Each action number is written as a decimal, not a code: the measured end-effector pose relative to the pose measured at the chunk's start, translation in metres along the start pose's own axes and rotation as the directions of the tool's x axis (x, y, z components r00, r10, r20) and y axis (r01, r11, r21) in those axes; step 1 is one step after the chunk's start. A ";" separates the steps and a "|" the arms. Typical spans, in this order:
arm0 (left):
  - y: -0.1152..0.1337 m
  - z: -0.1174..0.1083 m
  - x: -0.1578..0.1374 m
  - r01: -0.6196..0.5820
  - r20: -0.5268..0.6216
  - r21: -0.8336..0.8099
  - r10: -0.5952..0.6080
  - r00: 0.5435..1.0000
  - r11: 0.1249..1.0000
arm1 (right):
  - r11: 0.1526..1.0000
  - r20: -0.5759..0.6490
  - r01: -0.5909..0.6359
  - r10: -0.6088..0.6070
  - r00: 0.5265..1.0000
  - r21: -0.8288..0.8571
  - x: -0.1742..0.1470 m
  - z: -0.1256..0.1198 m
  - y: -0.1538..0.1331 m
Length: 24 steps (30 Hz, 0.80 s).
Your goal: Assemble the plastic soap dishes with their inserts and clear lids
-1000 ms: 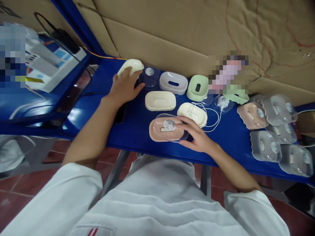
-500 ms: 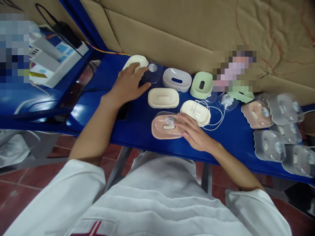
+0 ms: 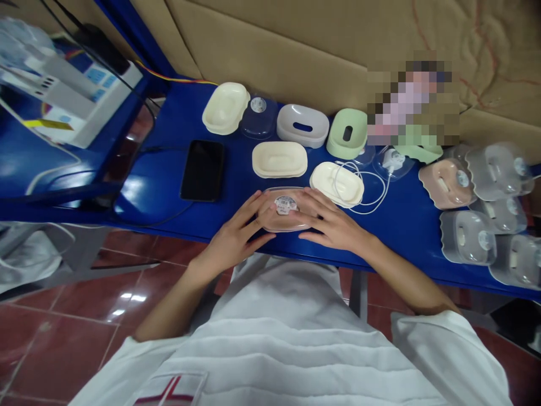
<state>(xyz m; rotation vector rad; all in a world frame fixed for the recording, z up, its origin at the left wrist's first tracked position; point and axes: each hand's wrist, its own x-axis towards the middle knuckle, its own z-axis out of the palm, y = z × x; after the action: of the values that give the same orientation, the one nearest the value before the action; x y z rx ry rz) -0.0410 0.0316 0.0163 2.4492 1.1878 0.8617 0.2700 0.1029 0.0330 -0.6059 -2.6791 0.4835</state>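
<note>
A pink soap box (image 3: 307,208) under a clear lid with a round white label (image 3: 286,205) lies at the table's front edge. My left hand (image 3: 240,231) grips its left end, fingertips on the lid. At its right end, my right hand (image 3: 333,223) has its fingers over the lid and rim. Just behind the box are a cream soap tray (image 3: 279,159) and a second cream tray (image 3: 333,183) with a thin white cable (image 3: 382,200) looped over it. The underside of the pink box is hidden.
Along the back stand a cream tray (image 3: 226,108), a clear lid (image 3: 258,118), a lilac soap box (image 3: 303,125) and a green one (image 3: 347,134). Several lidded boxes (image 3: 468,237) crowd the right end. A black phone (image 3: 202,171) lies left; a white power strip (image 3: 97,104) sits beyond.
My left hand has come from the cream tray at the back left to the pink box. The clear lid now sits squarer on the box, between both hands.
</note>
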 end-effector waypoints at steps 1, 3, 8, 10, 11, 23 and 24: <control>0.000 0.003 -0.001 0.007 -0.020 0.007 -0.007 1.000 1.000 | 1.000 0.005 -0.008 0.008 1.000 -0.025 0.000 0.001 0.001; 0.000 0.005 -0.001 0.009 -0.048 0.024 -0.008 0.999 1.000 | 0.998 0.000 -0.023 0.023 1.000 -0.063 0.000 0.003 0.002; 0.004 0.005 -0.001 0.018 -0.064 0.067 -0.014 0.998 0.998 | 0.997 -0.009 -0.017 0.016 1.000 -0.078 -0.001 0.004 0.003; 0.004 0.005 -0.001 0.018 -0.065 0.068 -0.013 0.998 0.997 | 0.997 -0.022 -0.008 0.007 1.000 -0.078 -0.002 0.005 0.003; 0.004 0.005 -0.001 0.016 -0.068 0.066 -0.011 0.998 0.998 | 0.997 -0.030 -0.010 0.007 1.000 -0.080 -0.002 0.006 0.003; 0.001 0.001 0.007 0.051 -0.045 -0.067 -0.054 0.998 0.996 | 0.994 -0.040 -0.091 0.089 0.995 -0.059 -0.005 0.010 0.008; 0.001 0.001 0.007 0.057 -0.045 -0.077 -0.061 0.997 0.995 | 0.993 -0.047 -0.104 0.101 0.994 -0.059 -0.004 0.011 0.009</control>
<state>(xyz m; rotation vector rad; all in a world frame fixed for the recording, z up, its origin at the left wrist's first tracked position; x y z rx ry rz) -0.0364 0.0364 0.0183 2.3344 1.2149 0.9342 0.2721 0.1053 0.0187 -0.7658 -2.6387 0.4114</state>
